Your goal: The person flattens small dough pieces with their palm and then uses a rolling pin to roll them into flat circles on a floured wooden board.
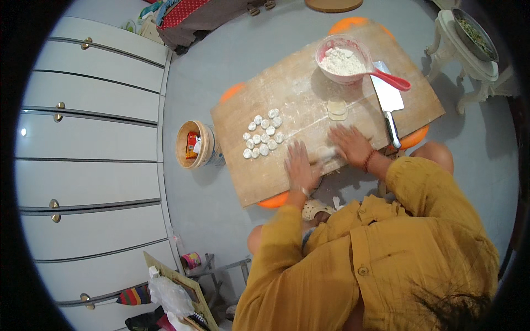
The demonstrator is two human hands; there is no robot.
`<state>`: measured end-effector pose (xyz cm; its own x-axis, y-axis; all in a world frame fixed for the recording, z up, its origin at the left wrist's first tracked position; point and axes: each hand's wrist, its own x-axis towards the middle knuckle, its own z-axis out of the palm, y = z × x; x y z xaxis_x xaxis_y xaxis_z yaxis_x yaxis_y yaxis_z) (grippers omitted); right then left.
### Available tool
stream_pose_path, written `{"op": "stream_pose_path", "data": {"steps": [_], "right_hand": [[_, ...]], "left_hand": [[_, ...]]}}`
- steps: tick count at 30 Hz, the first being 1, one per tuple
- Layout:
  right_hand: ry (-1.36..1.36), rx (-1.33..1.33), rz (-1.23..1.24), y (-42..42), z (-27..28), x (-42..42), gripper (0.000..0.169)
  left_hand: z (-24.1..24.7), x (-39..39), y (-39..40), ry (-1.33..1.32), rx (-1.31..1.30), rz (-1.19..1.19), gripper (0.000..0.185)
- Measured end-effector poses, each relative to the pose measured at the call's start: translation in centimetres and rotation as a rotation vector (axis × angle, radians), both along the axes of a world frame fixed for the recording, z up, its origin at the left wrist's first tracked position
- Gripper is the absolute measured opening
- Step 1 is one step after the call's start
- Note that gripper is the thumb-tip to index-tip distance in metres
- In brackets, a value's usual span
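Note:
My left hand (303, 167) and my right hand (351, 147) lie with fingers stretched out over a short rolling pin (325, 154) near the board's close edge. Motion blurs both hands and the pin; whatever lies beneath the pin is hidden. Left of them, several small floured dough rounds (264, 138) are grouped on the wooden board (285, 91). Two flat dough wrappers (337, 110) overlap just beyond my right hand. Farther off stands a pinkish, red-handled scoop bowl of flour (343, 60). To the right rests a cleaver (388, 95), its black handle towards me.
Orange supports (273, 200) show under the board's edges. A bucket (192, 145) with packets inside stands on the floor at left. At upper right, a white stool (449, 45) bears a metal bowl of chopped greens (475, 37). White cabinets (95, 136) line the left side.

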<state>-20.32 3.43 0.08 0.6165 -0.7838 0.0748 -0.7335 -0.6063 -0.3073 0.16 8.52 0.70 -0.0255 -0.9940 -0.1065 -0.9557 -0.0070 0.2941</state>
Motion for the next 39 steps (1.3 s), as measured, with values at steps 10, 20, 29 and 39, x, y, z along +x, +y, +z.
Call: {"op": "stream_pose_path", "data": {"steps": [10, 20, 29, 39], "right_hand": [[0.014, -0.010, 0.070, 1.5, 1.0, -1.1, 0.047], [0.040, -0.012, 0.065, -0.6, 1.4, 0.3, 0.050], [-0.162, -0.004, 0.166, 1.0, 2.0, -0.1, 0.038], [-0.275, -0.205, 0.168, 3.3, 1.1, -1.4, 0.027]], "left_hand": [[-1.4, 0.7, 2.4, 0.048, -0.085, -0.124, 0.093], [-0.9, 0.8, -0.5, -0.016, -0.083, -0.002, 0.094], [-3.6, 3.6, 2.1, 0.181, 0.091, -0.028, 0.074], [-0.9, -0.7, -4.0, 0.355, -0.112, -0.376, 0.023]]}}
